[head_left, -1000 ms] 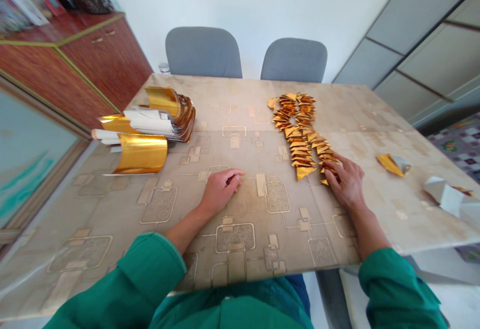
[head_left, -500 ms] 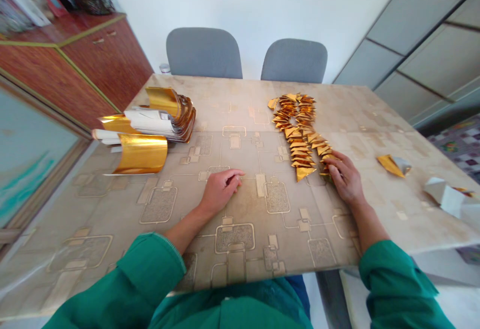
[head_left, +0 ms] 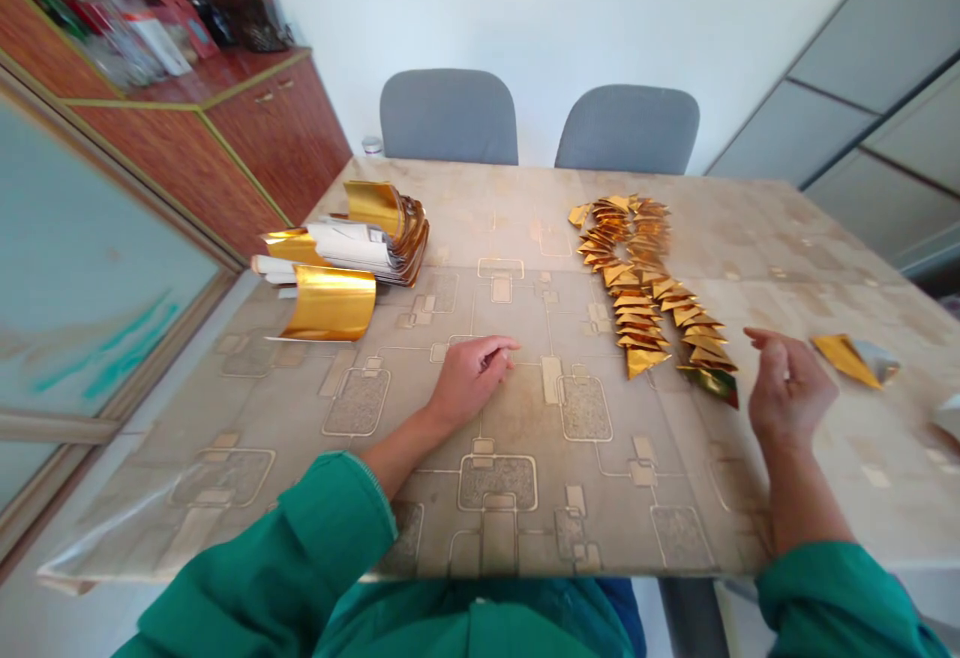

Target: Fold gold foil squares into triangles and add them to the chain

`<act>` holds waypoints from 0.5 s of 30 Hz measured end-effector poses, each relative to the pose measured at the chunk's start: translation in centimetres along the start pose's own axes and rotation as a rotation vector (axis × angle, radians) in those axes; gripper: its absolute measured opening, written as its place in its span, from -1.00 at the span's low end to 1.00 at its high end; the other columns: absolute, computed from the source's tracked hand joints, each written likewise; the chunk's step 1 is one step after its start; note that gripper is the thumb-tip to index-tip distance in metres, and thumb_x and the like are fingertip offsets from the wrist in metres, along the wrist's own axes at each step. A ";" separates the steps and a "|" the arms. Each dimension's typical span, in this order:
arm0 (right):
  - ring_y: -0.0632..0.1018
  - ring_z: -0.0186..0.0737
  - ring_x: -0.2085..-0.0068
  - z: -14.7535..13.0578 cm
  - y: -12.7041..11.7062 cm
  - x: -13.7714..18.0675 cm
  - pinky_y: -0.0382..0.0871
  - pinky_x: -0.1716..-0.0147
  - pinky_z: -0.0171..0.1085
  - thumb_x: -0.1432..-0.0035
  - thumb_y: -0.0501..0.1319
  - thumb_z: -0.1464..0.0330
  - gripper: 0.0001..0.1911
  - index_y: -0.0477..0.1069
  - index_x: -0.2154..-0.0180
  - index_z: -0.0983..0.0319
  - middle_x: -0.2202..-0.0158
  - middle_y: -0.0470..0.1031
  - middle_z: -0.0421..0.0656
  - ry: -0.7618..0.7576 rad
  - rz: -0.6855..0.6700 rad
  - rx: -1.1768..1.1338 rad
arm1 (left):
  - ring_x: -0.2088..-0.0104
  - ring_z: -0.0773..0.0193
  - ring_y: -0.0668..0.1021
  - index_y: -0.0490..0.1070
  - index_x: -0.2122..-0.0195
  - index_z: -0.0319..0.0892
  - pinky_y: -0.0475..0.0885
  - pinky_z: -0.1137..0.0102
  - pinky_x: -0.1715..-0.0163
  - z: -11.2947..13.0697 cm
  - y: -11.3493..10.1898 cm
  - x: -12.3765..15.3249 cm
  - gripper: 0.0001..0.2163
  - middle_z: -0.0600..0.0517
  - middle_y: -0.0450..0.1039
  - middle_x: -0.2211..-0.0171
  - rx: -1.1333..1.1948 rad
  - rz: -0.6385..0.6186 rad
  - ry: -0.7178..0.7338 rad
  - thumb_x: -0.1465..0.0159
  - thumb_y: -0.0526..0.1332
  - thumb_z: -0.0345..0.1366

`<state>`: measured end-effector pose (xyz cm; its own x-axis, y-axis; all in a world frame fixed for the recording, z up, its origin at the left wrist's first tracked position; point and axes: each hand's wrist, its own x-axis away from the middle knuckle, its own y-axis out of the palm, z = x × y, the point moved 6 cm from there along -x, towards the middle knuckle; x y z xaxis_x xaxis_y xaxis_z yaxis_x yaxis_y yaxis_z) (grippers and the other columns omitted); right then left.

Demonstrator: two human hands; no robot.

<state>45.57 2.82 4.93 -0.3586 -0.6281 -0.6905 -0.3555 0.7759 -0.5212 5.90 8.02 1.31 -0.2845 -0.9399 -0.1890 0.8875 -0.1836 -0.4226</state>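
Loosely curled, the left hand (head_left: 472, 380) rests on the patterned beige table cover (head_left: 757, 238), fingers turned under so that its palm is hidden, and whether anything lies inside it cannot be told. The right hand (head_left: 789, 388) is lifted just beside the lower end of a long, overlapping row of folded gold-foil triangles (head_left: 636, 283), its fingers curved and spread from the thumb, with nothing visible between them. That row's overlaps make single pieces hard to count. Farther right lies a gold-and-silver folded foil triangle (head_left: 853, 360), and a white piece (head_left: 948, 416) is cut off by the frame edge. Left of centre sit a bundle of gold-backed white strips (head_left: 382, 241) and a curved gold foil sheet (head_left: 330, 303), partly overlapping.
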 end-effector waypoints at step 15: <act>0.43 -0.28 0.44 -7.1 7.4 3.0 0.30 0.39 -0.28 -0.22 0.12 0.16 -0.65 0.47 0.45 0.24 0.50 0.45 -0.21 0.360 -0.117 -0.480 | -0.03 0.13 0.45 0.40 -0.07 -0.29 0.28 0.22 -0.13 -0.1 -23.7 -15.6 -0.65 -0.10 0.45 -0.08 -1.004 0.296 -0.040 -0.26 0.26 -0.38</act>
<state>35.77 6.23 2.58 -0.5334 -0.7529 -0.3855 -0.7293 0.6402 -0.2413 -10.74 27.10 14.26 -0.0764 -0.9206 -0.3829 0.2055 0.3613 -0.9095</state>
